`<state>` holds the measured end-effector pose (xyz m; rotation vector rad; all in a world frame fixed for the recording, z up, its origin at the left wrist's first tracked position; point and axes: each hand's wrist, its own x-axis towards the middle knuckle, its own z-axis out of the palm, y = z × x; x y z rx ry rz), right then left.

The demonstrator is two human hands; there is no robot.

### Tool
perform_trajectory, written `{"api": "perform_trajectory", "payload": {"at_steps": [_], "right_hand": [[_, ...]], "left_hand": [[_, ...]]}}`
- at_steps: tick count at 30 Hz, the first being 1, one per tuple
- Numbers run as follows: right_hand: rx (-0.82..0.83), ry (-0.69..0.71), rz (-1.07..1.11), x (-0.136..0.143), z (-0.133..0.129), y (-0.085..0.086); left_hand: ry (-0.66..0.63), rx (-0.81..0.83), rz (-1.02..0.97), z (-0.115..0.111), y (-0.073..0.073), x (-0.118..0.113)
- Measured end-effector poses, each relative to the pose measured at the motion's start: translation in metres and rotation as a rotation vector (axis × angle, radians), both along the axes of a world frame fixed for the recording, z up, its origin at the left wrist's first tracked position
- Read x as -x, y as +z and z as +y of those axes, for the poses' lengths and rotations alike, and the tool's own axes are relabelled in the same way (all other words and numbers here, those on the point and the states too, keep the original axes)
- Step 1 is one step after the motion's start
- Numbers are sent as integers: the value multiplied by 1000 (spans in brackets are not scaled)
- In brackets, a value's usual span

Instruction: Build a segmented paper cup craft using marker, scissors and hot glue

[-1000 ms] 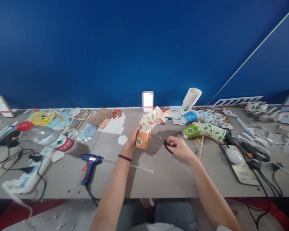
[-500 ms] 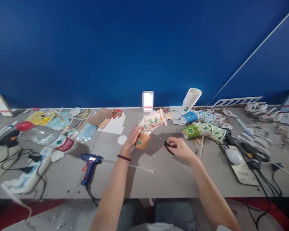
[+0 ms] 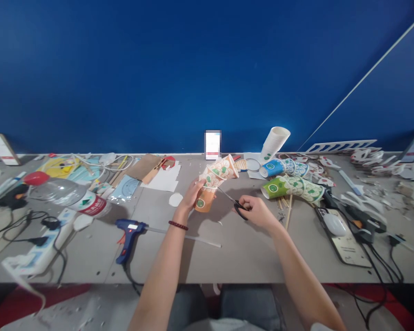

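Observation:
My left hand (image 3: 192, 195) is wrapped round an orange paper-cup piece (image 3: 221, 170), several patterned cups joined into a bent tube above the table. My right hand (image 3: 254, 210) grips black-handled scissors (image 3: 240, 210), their blades pointing up and left to the cups. The tip of the blades meets the lower cup near its rim; whether it is cutting in, I cannot tell. To the right lie a similar green cup piece (image 3: 293, 187) and a blue one (image 3: 284, 167). A stack of white paper cups (image 3: 275, 141) leans behind them.
A blue glue gun (image 3: 128, 236) with a long glue stick lies left of my arm. Further left are a plastic bottle (image 3: 72, 196) and a power strip (image 3: 51, 246). On the right are a phone (image 3: 348, 246) with a white mouse and a black glue gun (image 3: 365, 220).
Both hands keep nearly the same place and grip. The orange cup piece and the scissors have shifted only very slightly.

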<state>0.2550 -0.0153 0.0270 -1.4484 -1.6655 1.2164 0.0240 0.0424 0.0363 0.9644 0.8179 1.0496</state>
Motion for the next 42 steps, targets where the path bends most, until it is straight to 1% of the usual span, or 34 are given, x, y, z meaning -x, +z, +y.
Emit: {"api": "perform_trajectory", "payload": {"at_steps": [5,9,12,16,20,22,27,30,34,38,40,42], "right_hand": [[14,12,16,0,0,1],[-46,16,-12,4,-4,1],[-175,8,-114,6,-6,1],[-366,1,-291,6,-7,2],[-482,2,-370,6,-8,4],[-568,1,-395,7,-10,4],[-827,-8,-428,13,-16,3],[-875,-1,-454,17,-20,5],[-903,-38,-550,19,-22,6],[-1015,-161,-653,18,-20,5],[-1063,-211,-667,19,-18,4],[-1040,-228,-645,20,-18,4]], "left_hand": [[29,-20,-44,-2,-1,-1],[34,-55,-106,-2,-2,3],[-10,-44,-134,-1,-4,7],[-32,-60,-169,0,-10,14],[-89,-83,-184,1,-18,21],[-102,-88,-186,3,-22,25],[-19,-68,-175,4,-33,38],[-21,-68,-145,5,-37,46],[49,-119,-92,7,-34,46],[114,-164,-72,10,-27,38],[137,-167,-74,10,-24,34],[136,-165,-81,9,-21,31]]}}
